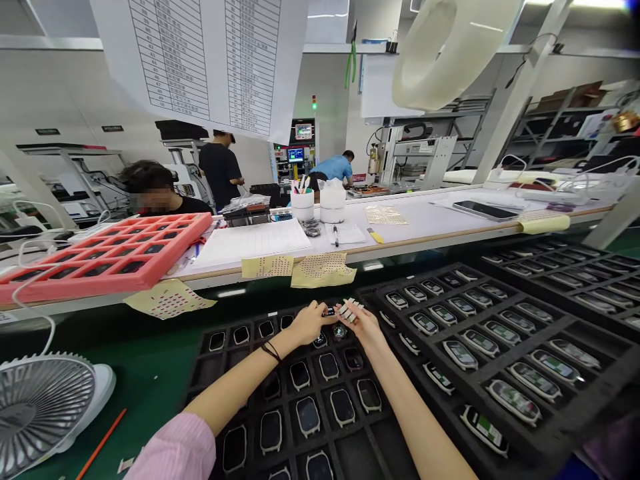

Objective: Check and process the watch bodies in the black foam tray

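The left hand (306,323) pinches a small dark part (329,311), and the right hand (359,325) closes firmly on white strips (349,311). Both are over the far edge of a black foam tray (314,381) with watch bodies (307,417). Behind, a pink tray (165,233) lies on the white bench (410,223).
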Demonstrator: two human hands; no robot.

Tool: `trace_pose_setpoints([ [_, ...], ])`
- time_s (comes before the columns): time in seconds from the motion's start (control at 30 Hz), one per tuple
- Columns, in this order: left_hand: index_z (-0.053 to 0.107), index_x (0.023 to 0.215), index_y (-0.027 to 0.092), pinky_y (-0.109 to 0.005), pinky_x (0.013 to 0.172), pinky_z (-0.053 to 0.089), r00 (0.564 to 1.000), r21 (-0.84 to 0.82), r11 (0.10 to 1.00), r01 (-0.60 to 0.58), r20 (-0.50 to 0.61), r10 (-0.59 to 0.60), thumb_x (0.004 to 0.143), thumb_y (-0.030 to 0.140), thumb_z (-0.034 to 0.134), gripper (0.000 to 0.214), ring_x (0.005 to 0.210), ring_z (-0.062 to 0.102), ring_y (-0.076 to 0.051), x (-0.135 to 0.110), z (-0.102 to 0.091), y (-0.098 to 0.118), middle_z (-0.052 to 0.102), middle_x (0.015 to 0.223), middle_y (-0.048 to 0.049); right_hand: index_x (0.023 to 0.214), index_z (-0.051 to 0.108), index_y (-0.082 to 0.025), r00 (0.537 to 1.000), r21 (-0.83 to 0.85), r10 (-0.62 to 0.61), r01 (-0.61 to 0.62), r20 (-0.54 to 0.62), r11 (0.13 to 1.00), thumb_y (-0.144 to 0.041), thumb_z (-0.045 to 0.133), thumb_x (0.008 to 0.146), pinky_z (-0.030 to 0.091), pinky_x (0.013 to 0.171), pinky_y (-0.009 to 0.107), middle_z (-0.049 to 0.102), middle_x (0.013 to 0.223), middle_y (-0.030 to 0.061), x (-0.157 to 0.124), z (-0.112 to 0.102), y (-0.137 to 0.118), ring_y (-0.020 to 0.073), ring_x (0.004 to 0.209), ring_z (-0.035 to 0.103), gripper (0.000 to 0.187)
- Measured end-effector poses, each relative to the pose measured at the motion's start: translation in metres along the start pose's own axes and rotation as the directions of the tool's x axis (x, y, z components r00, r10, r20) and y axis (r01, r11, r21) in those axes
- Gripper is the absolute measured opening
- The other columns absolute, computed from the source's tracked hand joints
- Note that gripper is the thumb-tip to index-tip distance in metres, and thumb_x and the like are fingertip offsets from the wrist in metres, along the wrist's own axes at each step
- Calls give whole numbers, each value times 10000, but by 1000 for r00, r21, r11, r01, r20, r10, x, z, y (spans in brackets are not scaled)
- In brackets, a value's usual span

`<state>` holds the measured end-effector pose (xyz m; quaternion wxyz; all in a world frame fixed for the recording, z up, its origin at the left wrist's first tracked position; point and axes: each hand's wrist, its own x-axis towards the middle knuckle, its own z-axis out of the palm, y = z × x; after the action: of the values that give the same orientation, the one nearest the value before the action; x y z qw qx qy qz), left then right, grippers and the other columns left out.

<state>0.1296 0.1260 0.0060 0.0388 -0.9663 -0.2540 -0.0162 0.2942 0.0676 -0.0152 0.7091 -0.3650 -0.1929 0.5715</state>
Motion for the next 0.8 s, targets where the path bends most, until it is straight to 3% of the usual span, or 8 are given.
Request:
trace_pose_setpoints([
  [0.17,531,1293,296,-353,765,428,998,28,998,-57,10,57,845,100,438,498,931,419,-260,-3,6,14,505,1089,-111,772,689,-117,1000,-9,-4,4,-13,1000,-240,855,549,526,901,482,719,802,122,-2,0,-1,282,833,703,304],
  [0.33,518,1291,338,-321,772,422,990,27,990,-138,2,138,847,57,403,538,917,421,-232,-27,-2,14,524,1074,-71,763,684,-135,1000,-13,-1,1,-11,1000,-250,853,548,538,880,490,726,798,97,-3,1,-3,279,839,700,296],
  [0.47,480,1327,312,-314,765,430,997,20,999,39,-67,-37,853,42,369,557,900,422,-221,-48,-2,1,508,1062,-68,757,687,-137,1000,-6,6,-6,-20,1000,-240,854,554,536,891,466,724,794,104,-4,3,-3,267,824,703,282],
  [0.6,472,1336,288,-321,763,435,991,74,988,132,-19,-131,828,22,373,581,913,429,-228,-61,7,-5,511,1055,-77,763,688,-131,1000,-3,2,-2,-23,1000,-238,844,570,525,907,469,720,793,107,-6,4,-1,268,831,701,270],
  [0.8,457,1340,270,-345,782,428,999,136,990,-29,21,26,821,27,400,576,956,421,-246,-72,7,10,511,1097,-94,752,693,-130,1000,-1,-6,6,-26,1000,-249,860,543,550,869,447,728,782,101,-6,4,0,257,797,705,292],
])
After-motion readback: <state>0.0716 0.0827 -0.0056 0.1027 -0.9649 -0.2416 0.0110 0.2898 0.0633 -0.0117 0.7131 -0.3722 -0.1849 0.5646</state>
